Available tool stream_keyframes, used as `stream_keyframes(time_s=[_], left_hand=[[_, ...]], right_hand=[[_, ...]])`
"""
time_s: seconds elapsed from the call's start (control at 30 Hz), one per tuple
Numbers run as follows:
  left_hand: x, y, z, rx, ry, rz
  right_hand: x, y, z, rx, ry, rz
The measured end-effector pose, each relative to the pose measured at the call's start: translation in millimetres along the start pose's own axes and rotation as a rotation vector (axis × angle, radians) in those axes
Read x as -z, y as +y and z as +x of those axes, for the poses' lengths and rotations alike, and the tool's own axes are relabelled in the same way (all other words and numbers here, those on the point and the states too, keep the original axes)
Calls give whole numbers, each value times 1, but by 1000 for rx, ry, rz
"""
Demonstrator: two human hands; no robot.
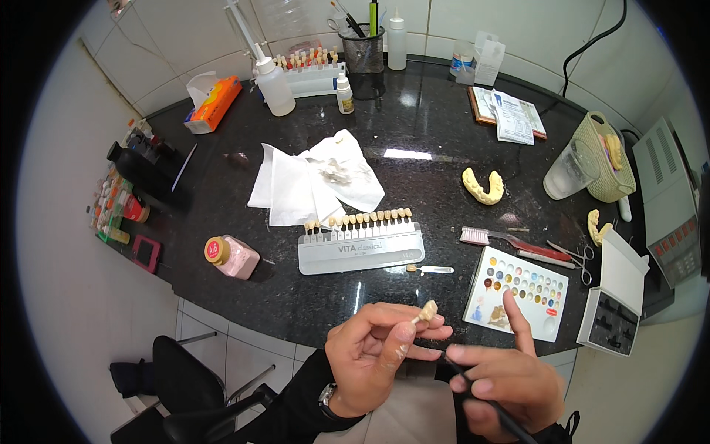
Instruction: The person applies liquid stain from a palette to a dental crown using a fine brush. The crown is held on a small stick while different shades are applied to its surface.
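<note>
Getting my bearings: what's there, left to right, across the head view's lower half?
Gold-capped pink-filled bottle, left hand with small cream tooth-like piece, right hand with slim black tool, open white box.

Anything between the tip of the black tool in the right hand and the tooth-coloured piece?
Yes: in this view, the left hand's extended fingers lie between the tip of the black tool in the right hand and the tooth-coloured piece. Nothing else visible does. Depth is hard to judge here.
</note>
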State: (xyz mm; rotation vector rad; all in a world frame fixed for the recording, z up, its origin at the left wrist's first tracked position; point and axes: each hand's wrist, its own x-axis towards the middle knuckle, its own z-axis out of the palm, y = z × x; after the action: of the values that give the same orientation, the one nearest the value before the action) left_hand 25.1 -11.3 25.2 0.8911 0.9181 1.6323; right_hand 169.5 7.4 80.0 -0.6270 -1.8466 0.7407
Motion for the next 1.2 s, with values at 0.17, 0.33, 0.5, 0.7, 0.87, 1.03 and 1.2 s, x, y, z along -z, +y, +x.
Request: stream_keyframes(time_s=[0.17,0.33,0.5,0.7,0.87,1.03,1.2], left_hand=[[0,2,2,42,4,-25],[2,-5,-1,-40,-27,-66],[5,-8,-2,-115,-68,-41],[3,-7,-4,-28,-21,-54],[1,0,0,-46,-15,-71],[0,-2,0,-4,-21,-60],[4,-11,-1,-1,-87,-108]], right_hand=[[-5,1,-2,148,-162,-149],[-18,3,-10,63,-195,-305],[-17,-1,-12,-189,-373,-255],[-14,1,-9,36,-244,-255],[0,-3,-7,0,-119,-90],[-13,2,-10,13,106,-117],[-6,-1,-16,-43,37,-132]])
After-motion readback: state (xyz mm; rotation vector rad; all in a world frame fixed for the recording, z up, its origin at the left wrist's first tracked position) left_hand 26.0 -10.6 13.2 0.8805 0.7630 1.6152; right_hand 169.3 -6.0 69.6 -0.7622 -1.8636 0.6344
